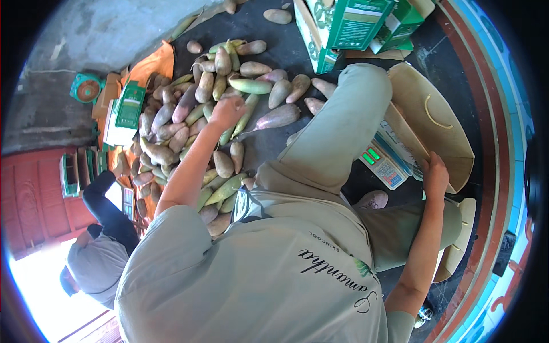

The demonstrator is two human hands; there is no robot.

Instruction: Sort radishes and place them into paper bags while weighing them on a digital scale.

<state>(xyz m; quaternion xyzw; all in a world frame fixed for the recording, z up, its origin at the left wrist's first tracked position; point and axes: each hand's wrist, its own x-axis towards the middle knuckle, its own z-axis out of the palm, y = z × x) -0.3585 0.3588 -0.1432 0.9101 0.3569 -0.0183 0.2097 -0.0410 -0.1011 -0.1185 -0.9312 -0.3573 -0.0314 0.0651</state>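
Over the pile of long root vegetables (279,117), which look like brownish and green radishes, my left hand (227,111) is closed with its fingers curled. A green radish (247,116) lies right beside it; whatever the fingers hold, if anything, is hidden. On my right, my right hand (435,173) grips the edge of a tan cardboard box (452,106) with a yellow rope handle. The box is open and tilted, next to a digital scale (386,170) with a green lit display. My leg covers part of the scale and box.
Green printed cartons (349,26) stand at the far side. More cartons (127,108) and an orange sheet (154,64) border the pile on the left. Another person (100,257) is at the lower left near a second scale (127,201). A phone (504,253) lies on the right ledge.
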